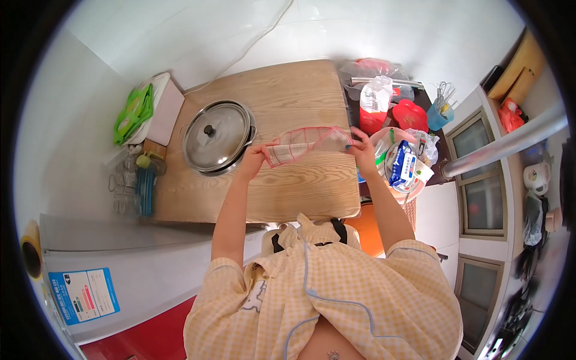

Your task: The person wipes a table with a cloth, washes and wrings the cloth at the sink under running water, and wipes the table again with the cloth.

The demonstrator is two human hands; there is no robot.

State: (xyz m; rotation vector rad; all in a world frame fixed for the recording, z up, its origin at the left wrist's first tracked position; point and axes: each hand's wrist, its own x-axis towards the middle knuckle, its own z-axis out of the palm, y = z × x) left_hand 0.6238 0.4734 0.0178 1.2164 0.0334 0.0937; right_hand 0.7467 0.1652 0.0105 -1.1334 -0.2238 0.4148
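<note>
A sheer mesh piece with pink-red edging and stripes (307, 144) is stretched between my two hands above the wooden table. My left hand (258, 161) pinches its left end, close to the lidded steel pot. Its right end is between the fingers of my right hand (362, 150), near the table's right edge. The steel pot with a glass lid and black knob (215, 137) stands to the left of my left hand. Beyond my right hand sits a pink basin (384, 139) holding a blue and white packet (403, 164).
The wooden table (300, 198) spans the middle. Glasses (125, 183), a white box (166, 108) and a green bag (135, 114) line its left side. At the right are a red-and-white bag (376, 103), a red lid (411, 115) and a blue cup (439, 117).
</note>
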